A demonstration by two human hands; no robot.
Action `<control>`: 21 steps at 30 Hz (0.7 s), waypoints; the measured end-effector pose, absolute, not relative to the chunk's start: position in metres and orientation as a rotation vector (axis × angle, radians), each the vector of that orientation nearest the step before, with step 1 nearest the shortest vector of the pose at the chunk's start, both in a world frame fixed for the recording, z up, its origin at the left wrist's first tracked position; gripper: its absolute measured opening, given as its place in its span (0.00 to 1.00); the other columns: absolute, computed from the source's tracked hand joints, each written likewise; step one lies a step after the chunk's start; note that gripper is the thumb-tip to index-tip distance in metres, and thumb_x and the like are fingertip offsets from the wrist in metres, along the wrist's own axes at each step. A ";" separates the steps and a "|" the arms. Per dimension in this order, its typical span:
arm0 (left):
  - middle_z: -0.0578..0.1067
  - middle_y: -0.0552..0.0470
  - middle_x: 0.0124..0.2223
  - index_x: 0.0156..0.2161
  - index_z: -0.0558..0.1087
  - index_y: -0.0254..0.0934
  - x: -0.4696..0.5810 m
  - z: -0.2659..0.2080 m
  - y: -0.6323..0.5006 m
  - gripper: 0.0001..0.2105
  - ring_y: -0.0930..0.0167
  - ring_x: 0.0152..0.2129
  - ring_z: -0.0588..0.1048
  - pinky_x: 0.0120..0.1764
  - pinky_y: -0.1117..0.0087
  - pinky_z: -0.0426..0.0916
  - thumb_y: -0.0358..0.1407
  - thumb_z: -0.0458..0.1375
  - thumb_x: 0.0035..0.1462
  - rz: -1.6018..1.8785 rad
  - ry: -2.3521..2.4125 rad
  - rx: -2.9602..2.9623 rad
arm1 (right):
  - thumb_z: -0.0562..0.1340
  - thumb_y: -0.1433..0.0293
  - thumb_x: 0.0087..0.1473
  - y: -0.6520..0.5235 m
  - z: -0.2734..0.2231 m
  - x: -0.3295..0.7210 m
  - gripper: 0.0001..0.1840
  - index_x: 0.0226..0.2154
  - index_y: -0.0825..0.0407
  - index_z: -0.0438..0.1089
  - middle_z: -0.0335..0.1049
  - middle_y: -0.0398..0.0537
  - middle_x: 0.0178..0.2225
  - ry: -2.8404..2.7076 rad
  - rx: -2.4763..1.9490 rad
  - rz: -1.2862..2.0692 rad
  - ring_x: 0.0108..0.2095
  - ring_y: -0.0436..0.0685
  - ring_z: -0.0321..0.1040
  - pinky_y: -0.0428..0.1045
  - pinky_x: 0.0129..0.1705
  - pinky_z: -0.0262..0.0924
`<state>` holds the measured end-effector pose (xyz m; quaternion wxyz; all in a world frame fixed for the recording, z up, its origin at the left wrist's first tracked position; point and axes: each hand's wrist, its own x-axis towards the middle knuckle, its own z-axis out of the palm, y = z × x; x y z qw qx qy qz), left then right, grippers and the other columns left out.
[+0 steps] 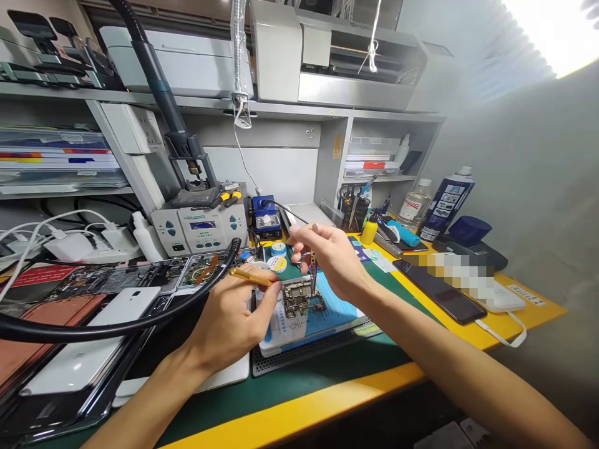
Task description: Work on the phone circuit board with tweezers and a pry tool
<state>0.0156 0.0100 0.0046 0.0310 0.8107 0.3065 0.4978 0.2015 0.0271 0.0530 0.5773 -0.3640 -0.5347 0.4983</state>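
Tabletop (327, 399) — circuit board (299, 298) on the blue mat (334, 312). My left hand (229, 324), fingers clamped on a yellow-handled tool (250, 276), should steady it; my right hand (327, 255) pinches tweezers (312, 274) — approach vertically, lightly.

Two hands, left (229, 324) and right (330, 259); one circuit board (299, 298); one soldering station (201, 226); two solder paste tins (279, 257); one spray can (447, 202); one black phone (440, 290).

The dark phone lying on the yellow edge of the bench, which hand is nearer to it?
Right. The right hand is just left of the dark phone, over the circuit board. The left hand is farther left, holding a yellow tool.
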 end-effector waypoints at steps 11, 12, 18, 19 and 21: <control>0.81 0.49 0.37 0.38 0.77 0.35 0.016 0.005 0.009 0.04 0.70 0.36 0.80 0.43 0.69 0.73 0.29 0.59 0.63 1.503 0.908 2.498 | 0.71 0.62 0.52 0.025 0.045 0.202 0.15 0.21 0.52 0.71 0.70 0.40 0.20 -1.351 -0.841 1.187 0.23 0.50 0.67 0.48 0.30 0.62; 0.81 0.49 0.37 0.38 0.77 0.35 0.016 0.005 0.009 0.04 0.70 0.36 0.80 0.44 0.70 0.73 0.29 0.59 0.63 1.496 0.902 2.499 | 0.71 0.63 0.52 0.025 0.044 0.202 0.15 0.21 0.52 0.71 0.70 0.40 0.20 -1.359 -0.838 1.189 0.23 0.50 0.67 0.48 0.30 0.62; 0.81 0.50 0.37 0.38 0.77 0.36 0.016 0.006 0.008 0.04 0.70 0.36 0.81 0.45 0.69 0.74 0.29 0.59 0.63 1.493 0.888 2.503 | 0.73 0.64 0.50 0.024 0.039 0.204 0.12 0.23 0.52 0.73 0.72 0.40 0.22 -1.379 -0.822 1.187 0.25 0.52 0.70 0.49 0.34 0.64; 0.81 0.50 0.37 0.38 0.76 0.36 0.016 0.006 0.008 0.04 0.70 0.36 0.81 0.45 0.69 0.74 0.29 0.59 0.63 1.495 0.888 2.503 | 0.72 0.64 0.51 0.024 0.039 0.205 0.12 0.24 0.52 0.74 0.72 0.40 0.22 -1.378 -0.821 1.183 0.26 0.52 0.71 0.49 0.35 0.65; 0.81 0.50 0.37 0.37 0.76 0.36 0.016 0.006 0.008 0.04 0.70 0.36 0.80 0.45 0.69 0.74 0.29 0.59 0.63 1.496 0.889 2.504 | 0.72 0.65 0.50 0.024 0.038 0.205 0.10 0.25 0.52 0.74 0.73 0.41 0.23 -1.374 -0.819 1.175 0.27 0.53 0.72 0.50 0.36 0.65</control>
